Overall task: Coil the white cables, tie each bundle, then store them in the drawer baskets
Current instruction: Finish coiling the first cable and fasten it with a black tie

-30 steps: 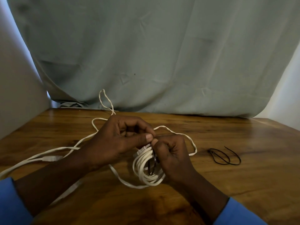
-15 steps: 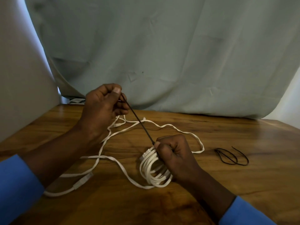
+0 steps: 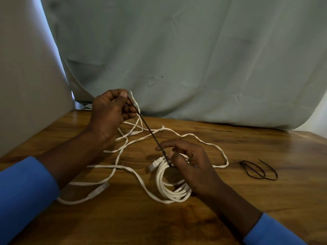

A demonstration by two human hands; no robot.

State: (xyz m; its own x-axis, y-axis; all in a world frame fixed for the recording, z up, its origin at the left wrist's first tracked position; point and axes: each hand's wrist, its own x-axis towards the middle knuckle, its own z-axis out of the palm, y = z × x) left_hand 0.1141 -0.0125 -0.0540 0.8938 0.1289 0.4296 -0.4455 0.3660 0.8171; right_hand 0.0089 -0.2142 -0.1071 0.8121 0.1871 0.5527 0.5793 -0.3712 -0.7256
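Note:
A coiled bundle of white cable [image 3: 172, 189] lies on the wooden table [image 3: 247, 200], and my right hand [image 3: 190, 165] grips its upper side. A thin black tie [image 3: 147, 129] runs taut from the bundle up and left to my left hand [image 3: 111, 110], which pinches its free end above the table's far side. A second white cable [image 3: 123, 167] sprawls loose across the table around both hands, with a plug [image 3: 99, 190] near my left sleeve.
Spare black ties [image 3: 257, 171] lie in a loop on the table to the right. A grey-green curtain [image 3: 194, 59] hangs behind the table's far edge. A pale wall panel [image 3: 26, 76] stands at the left.
My left hand left the bundle and pulled the black tie up and left until it went taut. My right hand's fingers loosened slightly on the coil.

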